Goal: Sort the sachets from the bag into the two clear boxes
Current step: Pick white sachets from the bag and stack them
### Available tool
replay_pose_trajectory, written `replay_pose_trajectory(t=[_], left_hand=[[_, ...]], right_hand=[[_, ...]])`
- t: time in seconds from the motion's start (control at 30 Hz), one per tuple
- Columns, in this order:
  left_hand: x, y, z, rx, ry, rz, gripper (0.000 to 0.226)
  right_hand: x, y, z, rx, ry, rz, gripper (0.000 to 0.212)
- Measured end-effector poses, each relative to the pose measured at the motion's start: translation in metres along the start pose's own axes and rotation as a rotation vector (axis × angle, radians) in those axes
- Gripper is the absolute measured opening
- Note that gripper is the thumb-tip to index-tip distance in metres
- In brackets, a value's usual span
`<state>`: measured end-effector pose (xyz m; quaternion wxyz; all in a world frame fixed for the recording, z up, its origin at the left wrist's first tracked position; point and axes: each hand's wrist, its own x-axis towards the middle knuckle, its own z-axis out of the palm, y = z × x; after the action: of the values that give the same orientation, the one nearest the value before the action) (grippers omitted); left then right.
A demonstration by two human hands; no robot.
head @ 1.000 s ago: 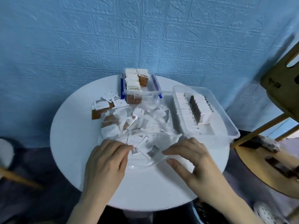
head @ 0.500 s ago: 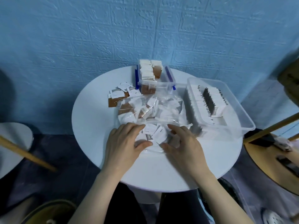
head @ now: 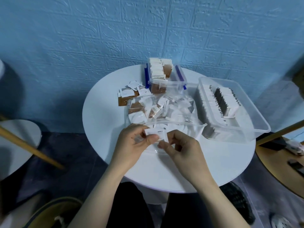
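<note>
The round white worktop (head: 213, 170) lies under my grip and carries everything. Beyond my grip and to its right stands the large clear box (head: 256, 129), holding a row of white sachets (head: 220, 102) set on edge with dark printed edges showing. Straight beyond my grip lies the clear bag (head: 179, 112), its mouth toward me, with many white and a few brown sachets inside. Farther beyond that stands the small clear box (head: 166, 82) with blue latches, packed with white and brown sachets stacked above its rim. To the left of that box, beyond my grip and to its left, a loose pile of sachets (head: 130, 94) rests on the worktop, just beside the bag.

My left hand (head: 131, 145) and my right hand (head: 182, 150) meet at the bag's mouth. Both are clamped on one white sachet (head: 156, 133): left thumb and fingers pinch its left part, right fingers pinch its right part. The sachet sits above the bag's near edge; I cannot tell whether it touches the plastic.
</note>
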<state>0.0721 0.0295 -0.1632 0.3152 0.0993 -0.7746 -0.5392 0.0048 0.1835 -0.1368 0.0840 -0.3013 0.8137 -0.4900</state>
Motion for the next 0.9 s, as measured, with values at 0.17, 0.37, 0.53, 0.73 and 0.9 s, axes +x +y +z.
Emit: replay_pose_trajectory(t=[0.17,0.37,0.53,0.73,0.9], left_hand=[[-0.002,-0.005,-0.004,-0.133,0.179,-0.16,0.009],[-0.002,-0.005,-0.003,-0.022,0.234,-0.208,0.008],[-0.003,-0.001,-0.004,0.052,0.18,-0.2,0.009],[-0.002,-0.001,-0.005,0.084,0.142,-0.173,0.007],[-0.002,-0.001,-0.005,0.122,0.089,-0.15,0.018]], right_hand=[[0.022,0.0,-0.014,-0.399,0.095,-0.061,0.012],[0.055,0.003,-0.007,-0.59,-0.101,-0.118,0.03],[0.06,0.007,-0.001,-0.582,-0.197,-0.107,0.05],[0.052,0.007,-0.004,-0.397,-0.113,-0.096,0.039],[0.048,0.003,-0.01,-0.328,-0.061,-0.162,0.02]])
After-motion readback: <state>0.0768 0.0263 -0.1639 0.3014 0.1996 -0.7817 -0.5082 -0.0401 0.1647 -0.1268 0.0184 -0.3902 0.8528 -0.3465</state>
